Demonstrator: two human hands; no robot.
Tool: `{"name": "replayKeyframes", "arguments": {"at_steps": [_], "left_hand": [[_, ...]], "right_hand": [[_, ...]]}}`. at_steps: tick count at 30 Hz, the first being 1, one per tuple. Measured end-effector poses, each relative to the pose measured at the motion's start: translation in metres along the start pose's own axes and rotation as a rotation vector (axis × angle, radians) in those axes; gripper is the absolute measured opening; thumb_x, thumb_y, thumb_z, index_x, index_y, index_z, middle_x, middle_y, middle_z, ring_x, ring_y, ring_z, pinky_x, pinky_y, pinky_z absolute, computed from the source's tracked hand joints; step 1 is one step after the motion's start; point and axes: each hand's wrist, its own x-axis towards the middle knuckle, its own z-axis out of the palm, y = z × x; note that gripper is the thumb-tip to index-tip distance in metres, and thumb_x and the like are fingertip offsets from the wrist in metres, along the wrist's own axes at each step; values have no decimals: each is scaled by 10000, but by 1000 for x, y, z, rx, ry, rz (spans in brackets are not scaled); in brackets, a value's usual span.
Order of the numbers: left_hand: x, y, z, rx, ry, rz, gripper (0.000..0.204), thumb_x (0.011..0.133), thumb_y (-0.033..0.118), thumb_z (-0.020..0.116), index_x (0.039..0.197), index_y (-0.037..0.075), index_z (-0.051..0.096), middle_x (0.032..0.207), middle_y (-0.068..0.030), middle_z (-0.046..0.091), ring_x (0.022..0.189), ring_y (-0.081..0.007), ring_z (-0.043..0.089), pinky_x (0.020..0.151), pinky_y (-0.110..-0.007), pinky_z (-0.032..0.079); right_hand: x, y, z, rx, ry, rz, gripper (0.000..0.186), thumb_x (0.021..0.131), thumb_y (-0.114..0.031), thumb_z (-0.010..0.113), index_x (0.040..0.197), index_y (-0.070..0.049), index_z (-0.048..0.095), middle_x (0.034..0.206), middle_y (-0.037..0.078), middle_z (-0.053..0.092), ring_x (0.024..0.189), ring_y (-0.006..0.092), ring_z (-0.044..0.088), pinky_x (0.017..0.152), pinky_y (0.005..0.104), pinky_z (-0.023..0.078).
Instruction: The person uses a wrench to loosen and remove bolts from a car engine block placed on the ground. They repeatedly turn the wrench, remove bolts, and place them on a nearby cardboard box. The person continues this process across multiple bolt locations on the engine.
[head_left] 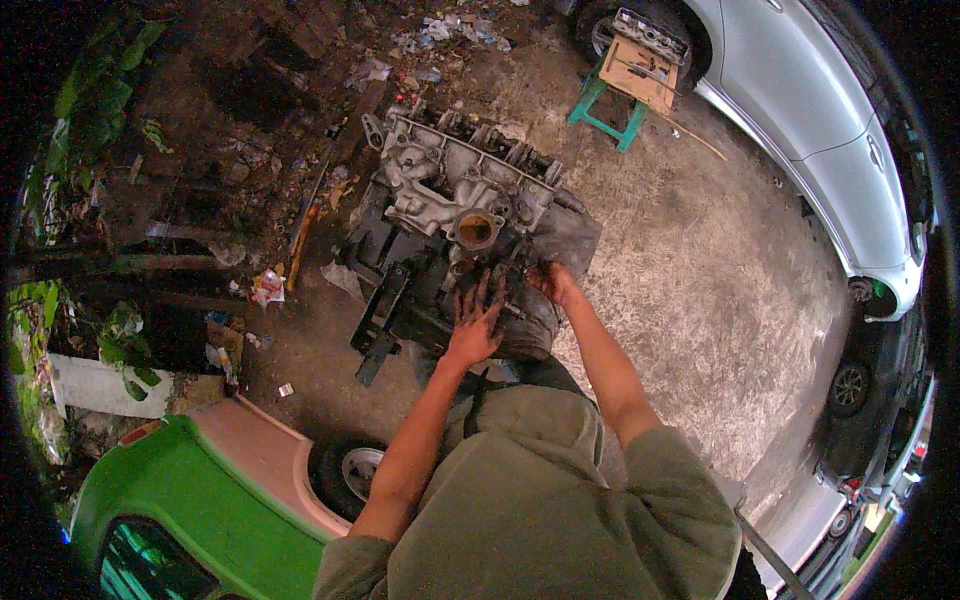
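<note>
Metal engine [545, 235]: intake manifold [428, 192] is fitted, round port [479, 230] left uncovered.
Left hand [477, 322]: fingers spread, laid by near edge.
Right hand [552, 284]: fingers curled; hold cannot be told.

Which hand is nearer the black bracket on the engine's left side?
Left. The left hand is on the engine, right of the bracket; the right hand is farther right, at the engine's near right side.

Grimy metal engine [500, 205], pale manifold [425, 205] with round open port [477, 231], above concrete ground [700, 260].
</note>
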Motion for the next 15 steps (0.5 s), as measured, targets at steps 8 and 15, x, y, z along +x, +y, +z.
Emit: {"name": "replayKeyframes", "arguments": {"at_steps": [8,15], "left_hand": [[0,-2,4,34,17,9,997,697,227,724,1512,223,149,1571,-120,39,1378,-385,211,1131,-582,92],[1,-3,-1,14,-24,26,962,747,237,682,1519,227,107,1573,-135,25,1396,-423,147,1121,-599,78]], "right_hand": [[-4,-20,13,-90,-37,51,316,981,-273,360,1067,-32,547,901,140,630,775,262,632,610,359,569],[18,-12,-7,-131,-79,94,300,968,-249,376,1039,-22,559,840,119,637,701,255,626,605,337,567]]}}
